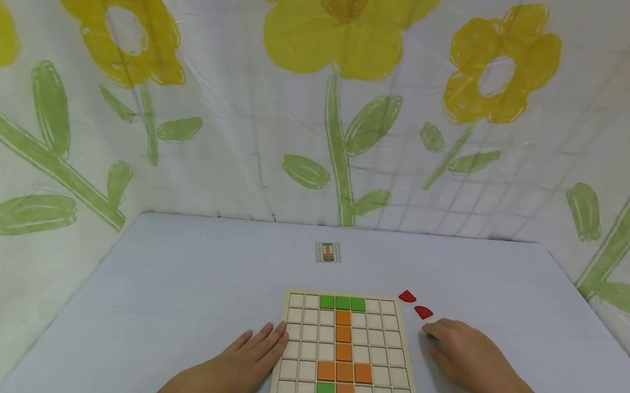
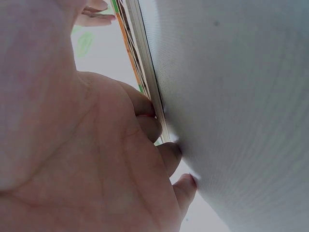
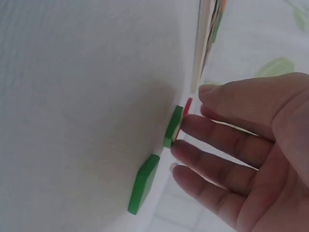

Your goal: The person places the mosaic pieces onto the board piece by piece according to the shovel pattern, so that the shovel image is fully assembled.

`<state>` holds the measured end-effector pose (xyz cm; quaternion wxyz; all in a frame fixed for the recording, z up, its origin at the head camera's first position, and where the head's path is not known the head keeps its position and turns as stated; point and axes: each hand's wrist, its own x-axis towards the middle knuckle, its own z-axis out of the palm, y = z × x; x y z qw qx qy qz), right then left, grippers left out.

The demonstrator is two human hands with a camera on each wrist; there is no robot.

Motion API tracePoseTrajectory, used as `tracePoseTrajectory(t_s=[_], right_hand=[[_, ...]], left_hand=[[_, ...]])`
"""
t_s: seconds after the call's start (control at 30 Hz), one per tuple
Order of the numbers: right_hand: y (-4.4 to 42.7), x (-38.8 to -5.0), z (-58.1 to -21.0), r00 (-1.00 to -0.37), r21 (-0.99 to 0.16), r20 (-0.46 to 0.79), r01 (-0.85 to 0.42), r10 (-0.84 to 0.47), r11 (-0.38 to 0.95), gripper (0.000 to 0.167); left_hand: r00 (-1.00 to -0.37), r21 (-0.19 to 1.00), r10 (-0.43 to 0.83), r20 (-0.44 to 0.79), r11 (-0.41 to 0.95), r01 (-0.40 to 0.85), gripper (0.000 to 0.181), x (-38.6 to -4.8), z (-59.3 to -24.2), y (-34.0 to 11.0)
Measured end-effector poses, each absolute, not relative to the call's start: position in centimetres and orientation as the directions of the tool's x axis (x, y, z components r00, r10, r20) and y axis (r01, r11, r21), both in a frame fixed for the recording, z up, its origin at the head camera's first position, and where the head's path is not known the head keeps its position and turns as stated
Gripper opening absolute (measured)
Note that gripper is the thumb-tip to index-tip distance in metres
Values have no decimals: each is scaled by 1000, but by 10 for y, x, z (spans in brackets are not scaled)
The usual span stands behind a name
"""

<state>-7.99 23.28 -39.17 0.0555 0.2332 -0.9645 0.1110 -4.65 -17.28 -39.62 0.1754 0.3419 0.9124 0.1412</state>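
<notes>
A wooden grid board [image 1: 382, 376] lies on the table with green square tiles [image 1: 342, 303] along its far row and orange square tiles [image 1: 343, 334] running down the middle. Against the board's left edge rests my left hand [image 1: 233, 367], its fingers extended. My right hand [image 1: 468, 357] is beside the board on the right, reaching down to the table. In the right wrist view, its fingertips touch or nearly touch a green piece [image 3: 173, 126], with the thumb held apart. A second green piece [image 3: 143, 184] lies nearer the camera; the hand mostly hides these pieces in the head view.
Two red rounded wedge pieces [image 1: 423, 312] lie beyond my right hand, near the board's far right corner. Past the board is a small picture card [image 1: 328, 252] with a gridded design. A flower-printed curtain [image 1: 220, 167] borders the white table [image 1: 197, 274].
</notes>
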Motion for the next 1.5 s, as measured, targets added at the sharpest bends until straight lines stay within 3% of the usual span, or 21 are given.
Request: tracePoseTrajectory(t_s=[0.33,0.77,1.5], right_hand=[[238,-83,-394,-874,-149,181,-478,-452,865,25],[232,-80,-393,-878,-209,145,-477,-455,854,25],[199,-59,-384,-762,-311,181,-644,-622,699,26]], left_hand=[[-701,358,683,-208,720,595,126,-46,-397,-173],[-702,356,682,-205,720,595,127,-45,-399,-174],[-708,364,667,-233,735,572,128,-47,-397,-172]])
